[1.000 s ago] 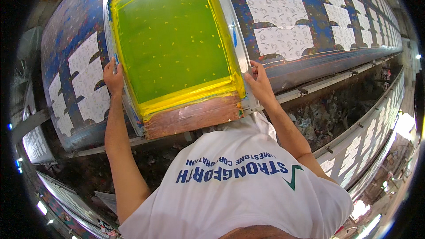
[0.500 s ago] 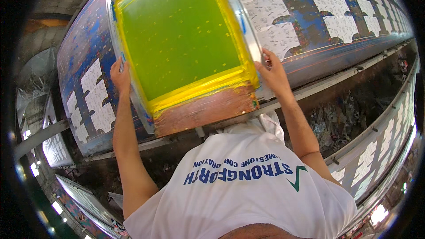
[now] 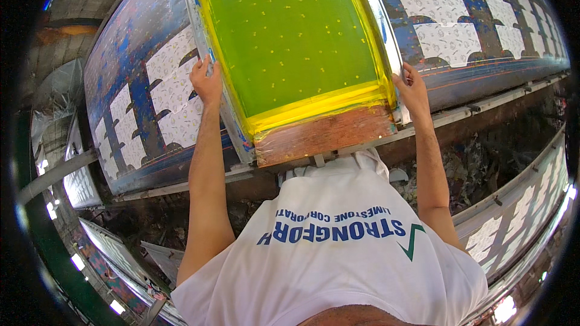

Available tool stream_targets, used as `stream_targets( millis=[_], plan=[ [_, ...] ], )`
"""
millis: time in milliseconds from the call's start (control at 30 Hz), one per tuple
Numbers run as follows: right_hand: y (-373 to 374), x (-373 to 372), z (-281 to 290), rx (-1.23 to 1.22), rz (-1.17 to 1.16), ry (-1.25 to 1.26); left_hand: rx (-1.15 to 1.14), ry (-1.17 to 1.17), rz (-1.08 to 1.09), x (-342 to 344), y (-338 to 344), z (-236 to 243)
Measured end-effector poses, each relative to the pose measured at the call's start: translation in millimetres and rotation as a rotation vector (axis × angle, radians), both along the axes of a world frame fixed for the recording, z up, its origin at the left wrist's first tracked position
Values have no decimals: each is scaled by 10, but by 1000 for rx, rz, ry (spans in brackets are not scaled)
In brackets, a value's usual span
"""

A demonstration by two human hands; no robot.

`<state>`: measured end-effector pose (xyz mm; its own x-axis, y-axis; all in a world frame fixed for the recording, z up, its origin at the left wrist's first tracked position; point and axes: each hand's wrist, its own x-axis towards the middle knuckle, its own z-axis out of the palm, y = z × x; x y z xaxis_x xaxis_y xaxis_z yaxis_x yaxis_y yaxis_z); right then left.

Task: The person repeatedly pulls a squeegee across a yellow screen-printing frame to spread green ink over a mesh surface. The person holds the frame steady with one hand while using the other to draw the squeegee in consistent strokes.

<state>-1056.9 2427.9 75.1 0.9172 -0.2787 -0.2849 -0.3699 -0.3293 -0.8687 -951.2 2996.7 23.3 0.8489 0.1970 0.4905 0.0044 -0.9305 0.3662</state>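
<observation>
Between my hands is a screen printing frame with green mesh, yellow tape around its inner border and pale metal sides. A reddish-brown board covers its near end. My left hand is closed on the frame's left side, the thumb and fingers at its edge. On the opposite side my right hand grips the right edge near the lower corner. The frame lies over the long printing table, hiding whatever is under it. White printed fabric pieces lie flat on the table to the right, and more fabric pieces lie to the left.
The long, paint-stained blue table curves across the view. A metal rail with small stops runs along its near edge. Another table with pale pieces stands at the lower right. Scraps lie beneath the rail.
Both my hands and the frame have shifted to the right in view. More printed fabric pieces now show on the left of the frame. My grip looks the same.
</observation>
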Motion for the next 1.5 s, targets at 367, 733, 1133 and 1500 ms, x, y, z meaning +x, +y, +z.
stream_targets(
  millis=[367,733,1133,1500],
  plan=[
    [-359,-20,-197,4,27,12,16,-30,-21,-74,-249,-19],
    [-387,-78,13,-81,198,69,-16,45,-27,-40,-283,-151],
    [244,-352,565,-517,450,-392,24,26,-32,-20,-265,-214],
    [1179,-713,606,-753,1196,-438,8,44,-39,-31,-255,-197]
  ],
)
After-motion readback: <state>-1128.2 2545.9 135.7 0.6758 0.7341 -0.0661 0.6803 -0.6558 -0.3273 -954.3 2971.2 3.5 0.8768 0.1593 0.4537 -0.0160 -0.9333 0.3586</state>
